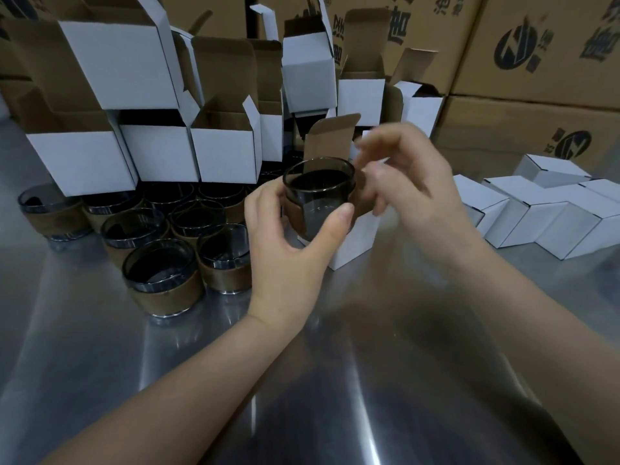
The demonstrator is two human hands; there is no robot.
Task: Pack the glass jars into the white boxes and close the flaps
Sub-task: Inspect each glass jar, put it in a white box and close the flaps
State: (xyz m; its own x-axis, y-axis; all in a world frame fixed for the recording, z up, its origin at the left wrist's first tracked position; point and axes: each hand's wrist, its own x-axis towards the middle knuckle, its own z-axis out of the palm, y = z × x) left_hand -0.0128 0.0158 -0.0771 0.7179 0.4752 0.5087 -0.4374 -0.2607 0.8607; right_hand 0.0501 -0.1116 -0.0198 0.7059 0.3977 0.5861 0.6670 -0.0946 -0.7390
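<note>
Left hand [292, 243] clamps the jar [318, 193] round its sleeved middle, wise for slick, breakable glass; right hand [412, 186] hovers slack beside it.

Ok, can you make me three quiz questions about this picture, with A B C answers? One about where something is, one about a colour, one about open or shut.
1. Where do the closed white boxes lie? A among the loose jars, B at the right, C on the brown cartons.
2. What colour is the band round the held jar? A red, B blue, C brown.
3. How is the flap behind that jar? A standing open, B folded shut, C torn off.
Answers: B, they sit together at the right; C, the wrap is brown; A, it sticks up behind the jar in the left hand.
</note>
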